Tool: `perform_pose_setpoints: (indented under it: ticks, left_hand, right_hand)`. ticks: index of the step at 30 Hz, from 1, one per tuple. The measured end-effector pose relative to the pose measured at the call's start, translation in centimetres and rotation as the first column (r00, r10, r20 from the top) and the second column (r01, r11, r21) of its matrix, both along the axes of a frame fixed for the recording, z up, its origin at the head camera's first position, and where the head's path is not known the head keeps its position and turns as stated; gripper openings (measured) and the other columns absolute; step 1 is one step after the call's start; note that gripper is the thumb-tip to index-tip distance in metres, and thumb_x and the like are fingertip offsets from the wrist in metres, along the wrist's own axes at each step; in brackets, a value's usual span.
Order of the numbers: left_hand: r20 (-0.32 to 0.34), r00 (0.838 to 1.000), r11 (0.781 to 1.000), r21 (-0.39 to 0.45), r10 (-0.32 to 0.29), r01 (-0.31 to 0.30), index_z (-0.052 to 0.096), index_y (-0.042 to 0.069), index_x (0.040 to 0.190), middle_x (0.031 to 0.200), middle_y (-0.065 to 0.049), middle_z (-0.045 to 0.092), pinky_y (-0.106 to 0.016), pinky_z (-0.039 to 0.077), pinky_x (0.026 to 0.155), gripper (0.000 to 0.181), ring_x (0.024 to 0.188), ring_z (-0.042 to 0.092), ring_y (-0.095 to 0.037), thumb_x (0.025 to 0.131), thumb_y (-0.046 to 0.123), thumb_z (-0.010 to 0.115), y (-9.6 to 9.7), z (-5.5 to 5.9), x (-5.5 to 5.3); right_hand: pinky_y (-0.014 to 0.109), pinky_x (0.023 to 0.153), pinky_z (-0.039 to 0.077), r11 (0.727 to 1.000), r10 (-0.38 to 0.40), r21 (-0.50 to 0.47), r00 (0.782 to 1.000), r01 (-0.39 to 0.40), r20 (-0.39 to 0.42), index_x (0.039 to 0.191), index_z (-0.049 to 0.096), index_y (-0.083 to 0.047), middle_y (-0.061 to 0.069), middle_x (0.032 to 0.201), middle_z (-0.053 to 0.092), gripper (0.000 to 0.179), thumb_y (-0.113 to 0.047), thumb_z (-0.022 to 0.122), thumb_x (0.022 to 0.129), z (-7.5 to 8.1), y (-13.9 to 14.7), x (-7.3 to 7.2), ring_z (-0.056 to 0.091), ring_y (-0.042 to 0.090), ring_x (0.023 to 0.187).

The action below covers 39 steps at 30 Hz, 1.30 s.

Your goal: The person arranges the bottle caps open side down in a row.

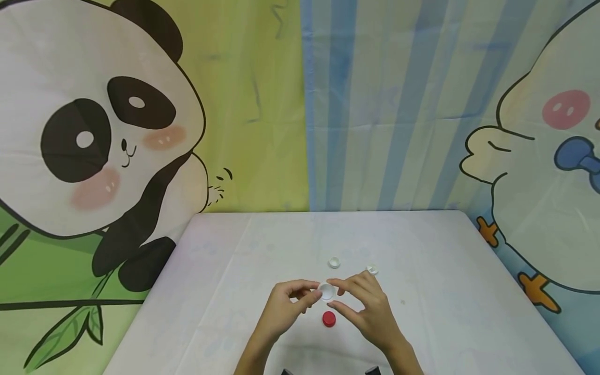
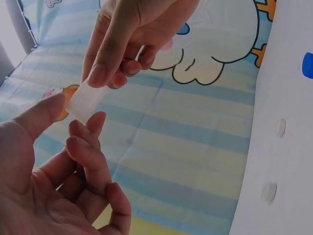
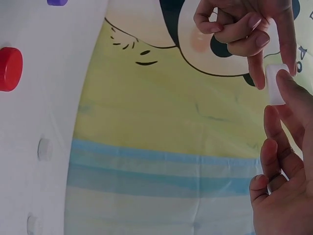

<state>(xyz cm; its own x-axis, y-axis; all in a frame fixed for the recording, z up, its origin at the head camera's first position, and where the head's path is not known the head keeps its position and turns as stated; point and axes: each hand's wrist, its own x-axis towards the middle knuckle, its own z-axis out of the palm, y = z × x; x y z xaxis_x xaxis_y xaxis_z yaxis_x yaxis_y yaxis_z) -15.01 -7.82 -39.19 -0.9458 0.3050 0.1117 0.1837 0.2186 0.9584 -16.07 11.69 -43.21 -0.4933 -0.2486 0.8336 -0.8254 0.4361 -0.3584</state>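
A small white bottle cap (image 1: 327,292) is held in the air above the table, its round opening facing up in the head view. My left hand (image 1: 283,307) pinches it at the left rim between thumb and index finger, and its other fingers are bent. From the other side my right hand (image 1: 372,310) grips the same cap (image 3: 275,87) with thumb and index finger. A red bottle cap (image 1: 329,319) lies on the table just below the hands. In the left wrist view a blue cap (image 2: 308,65) shows at the right edge.
Beyond the hands, two small whitish caps lie on the white table (image 1: 225,323): one cap (image 1: 334,262) in the middle, another cap (image 1: 372,269) just past the right hand. A printed cloth curtain (image 1: 262,114) hangs behind. Dark objects (image 1: 373,370) poke in at the bottom edge.
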Motion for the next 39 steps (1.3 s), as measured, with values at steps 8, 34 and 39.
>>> perform_pose_setpoints:
  ticks: [8,34,39]
  left_hand:
    - [0.019,1.000,1.000,0.027,0.000,-0.001,0.069,0.006,0.094,0.077,-0.004,0.062,-0.020,0.042,0.054,0.019,0.059,0.049,-0.004,0.082,0.020,0.066,0.2,-0.2,0.0]
    - [0.126,0.992,0.997,0.072,0.025,-0.034,0.071,0.012,0.086,0.076,0.000,0.061,-0.020,0.040,0.053,0.025,0.060,0.047,-0.008,0.076,0.034,0.069,0.6,-3.4,-1.8]
    - [0.131,0.991,0.996,0.081,0.021,-0.032,0.070,0.010,0.087,0.074,0.001,0.060,-0.020,0.039,0.053,0.024,0.058,0.047,-0.008,0.077,0.031,0.070,0.6,-3.5,-1.8]
  right_hand:
    - [0.017,0.071,0.033,1.000,0.005,-0.003,1.000,-0.005,-0.001,0.105,0.066,-0.013,-0.011,0.081,0.055,0.040,-0.020,0.077,0.067,-0.2,0.1,0.0,0.042,0.008,0.079]
    - [0.016,0.071,0.034,1.000,-0.017,0.018,0.999,0.016,0.047,0.106,0.065,-0.015,-0.011,0.080,0.056,0.038,-0.021,0.075,0.071,-0.3,0.4,-0.2,0.042,0.006,0.079]
    - [0.016,0.071,0.034,1.000,-0.020,0.020,0.998,0.019,0.052,0.106,0.065,-0.016,-0.014,0.081,0.055,0.038,-0.021,0.076,0.070,-0.4,0.4,-0.2,0.042,0.005,0.079]
